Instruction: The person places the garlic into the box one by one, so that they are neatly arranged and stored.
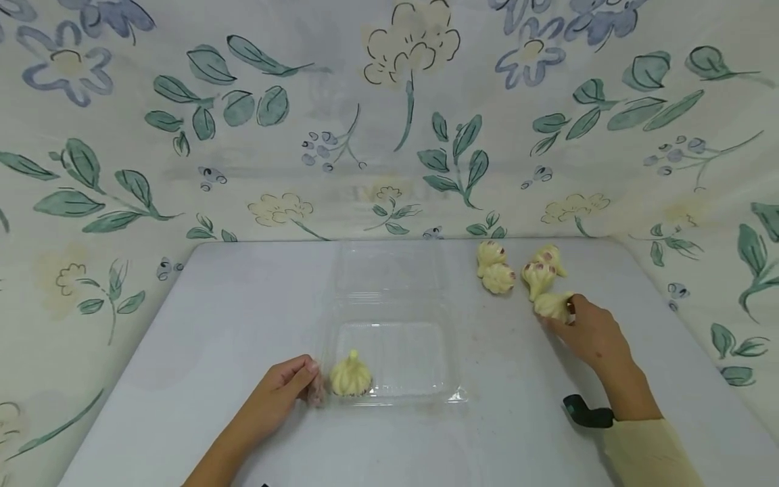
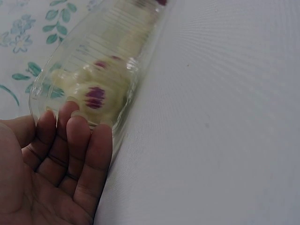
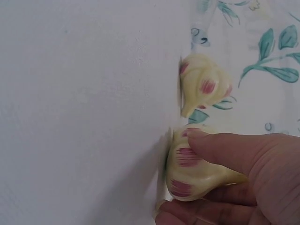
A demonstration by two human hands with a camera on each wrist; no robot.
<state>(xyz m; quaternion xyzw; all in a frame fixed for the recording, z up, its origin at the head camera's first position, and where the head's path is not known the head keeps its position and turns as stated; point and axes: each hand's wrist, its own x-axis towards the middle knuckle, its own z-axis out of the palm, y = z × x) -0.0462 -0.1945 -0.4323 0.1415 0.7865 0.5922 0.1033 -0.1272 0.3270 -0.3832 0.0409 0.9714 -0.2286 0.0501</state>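
Head view: left hand [image 1: 281, 389] pinches left edge of clear container [image 1: 408, 365], whose lid [image 1: 392, 269] lies open behind it. Single garlic bulb [image 1: 351, 377] sits upright in container's near left corner. Right of lid, bulb pair [image 1: 498, 279] on table [image 1: 517, 419]. Farther right, two bulbs [image 1: 539, 276]; just nearer, gripped bulb [image 1: 551, 307], pinched between right hand's [image 1: 592, 333] thumb and fingers.

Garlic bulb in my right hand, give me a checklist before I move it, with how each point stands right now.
1. Right hand gripping the held bulb: ok, thumb and fingers on it.
2. Lid open: ok, laid back.
3. Left hand at the box: ok, touching its left edge.
4. Room inside: ok, the inner bulb sits in the near left corner.
5. Held bulb off the table: cannot tell.
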